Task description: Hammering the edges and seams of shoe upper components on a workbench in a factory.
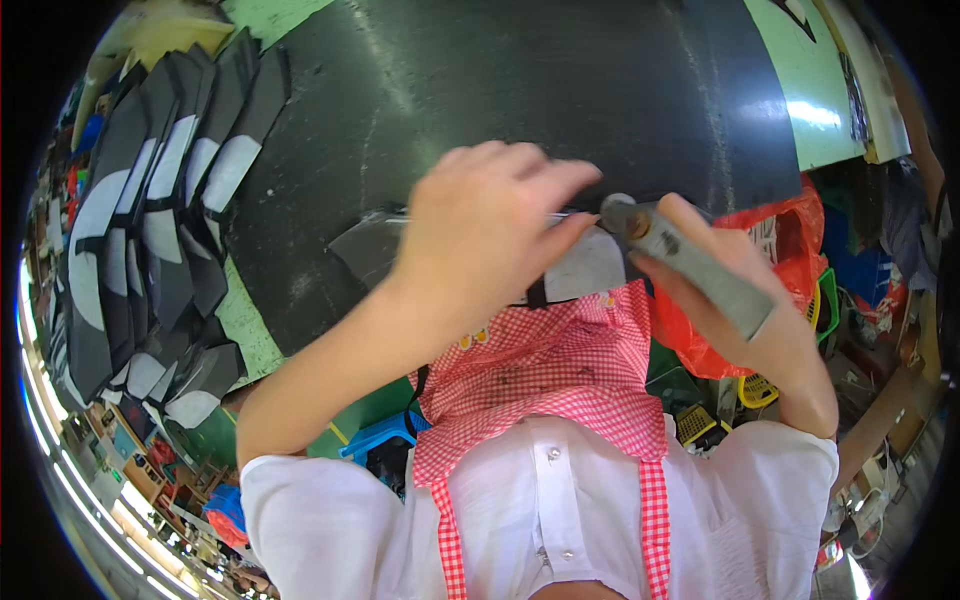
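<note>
My right hand [720, 255] is closed around a tool with a broad flat grey handle [705, 275] and a round metal head. The tool's head sits at the right end of a dark piece [365, 245] with a light grey panel [580, 272], which lies along the near edge of the black work surface. Above that piece is my left hand [485, 205], its thumb and index finger apart and pointing toward the tool head. The other left fingers are bent and partly hidden, and the hand covers the middle of the piece.
Several similar dark and light grey pieces [150, 200] lie overlapped on the left. A black mat [500, 80] covers the green table [835, 130]. At the right hangs a red plastic bag [700, 335], near yellow and green baskets. A red checked apron [540, 370] meets the table edge.
</note>
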A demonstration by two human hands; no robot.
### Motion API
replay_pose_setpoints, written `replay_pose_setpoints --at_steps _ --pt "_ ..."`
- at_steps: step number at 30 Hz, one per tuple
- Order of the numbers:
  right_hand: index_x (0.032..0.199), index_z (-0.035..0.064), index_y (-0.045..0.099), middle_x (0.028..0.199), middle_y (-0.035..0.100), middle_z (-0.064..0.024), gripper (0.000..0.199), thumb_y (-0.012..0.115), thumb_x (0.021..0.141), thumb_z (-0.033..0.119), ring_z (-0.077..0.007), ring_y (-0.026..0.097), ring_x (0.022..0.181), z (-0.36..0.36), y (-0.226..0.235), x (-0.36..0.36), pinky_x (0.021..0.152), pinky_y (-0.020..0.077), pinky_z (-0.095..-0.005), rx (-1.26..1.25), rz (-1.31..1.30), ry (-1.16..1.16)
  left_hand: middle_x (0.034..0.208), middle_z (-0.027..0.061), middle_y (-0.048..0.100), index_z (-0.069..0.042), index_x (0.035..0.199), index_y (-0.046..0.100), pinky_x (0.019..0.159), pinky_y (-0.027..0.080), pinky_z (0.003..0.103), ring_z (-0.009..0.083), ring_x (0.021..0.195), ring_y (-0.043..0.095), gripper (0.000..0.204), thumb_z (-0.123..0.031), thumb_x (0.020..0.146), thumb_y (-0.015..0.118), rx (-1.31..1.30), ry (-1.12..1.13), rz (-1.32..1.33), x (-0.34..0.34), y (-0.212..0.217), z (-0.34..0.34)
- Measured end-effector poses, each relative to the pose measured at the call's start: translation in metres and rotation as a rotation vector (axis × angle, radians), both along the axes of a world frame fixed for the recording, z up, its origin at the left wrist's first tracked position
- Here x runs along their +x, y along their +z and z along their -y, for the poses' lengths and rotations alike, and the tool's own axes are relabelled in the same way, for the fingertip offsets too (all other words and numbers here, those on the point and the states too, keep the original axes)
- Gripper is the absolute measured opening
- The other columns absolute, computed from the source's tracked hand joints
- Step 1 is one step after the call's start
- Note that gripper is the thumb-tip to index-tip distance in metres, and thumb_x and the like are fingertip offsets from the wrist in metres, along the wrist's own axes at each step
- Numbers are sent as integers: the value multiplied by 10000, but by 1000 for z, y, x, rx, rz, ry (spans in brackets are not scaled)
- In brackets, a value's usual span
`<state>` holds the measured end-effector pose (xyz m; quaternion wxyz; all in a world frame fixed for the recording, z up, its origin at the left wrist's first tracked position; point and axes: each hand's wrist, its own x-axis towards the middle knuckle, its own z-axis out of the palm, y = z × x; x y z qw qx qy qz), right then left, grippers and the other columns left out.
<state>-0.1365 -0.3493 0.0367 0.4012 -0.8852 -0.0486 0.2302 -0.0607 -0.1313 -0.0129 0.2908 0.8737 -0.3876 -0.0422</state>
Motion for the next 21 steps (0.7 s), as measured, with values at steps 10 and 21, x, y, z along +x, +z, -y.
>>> replay_pose_setpoints --at_steps 10,21 --pt "1058 -20 561 845 513 -170 154 652 938 17 -305 531 672 5 -11 8 597 429 -347 93 272 16 900 1 639 -135 960 792 607 501 305 167 759 604 249 -126 715 839 -19 -45 92 -7 -3 -24" --pt "1101 -6 545 859 467 -156 219 663 926 53 -355 569 652 -7 -23 22 580 458 -367 80 270 155 885 6 635 -136 942 771 802 458 360 220 863 600 254 -156 696 830 88 8 -249 6 7 -49"
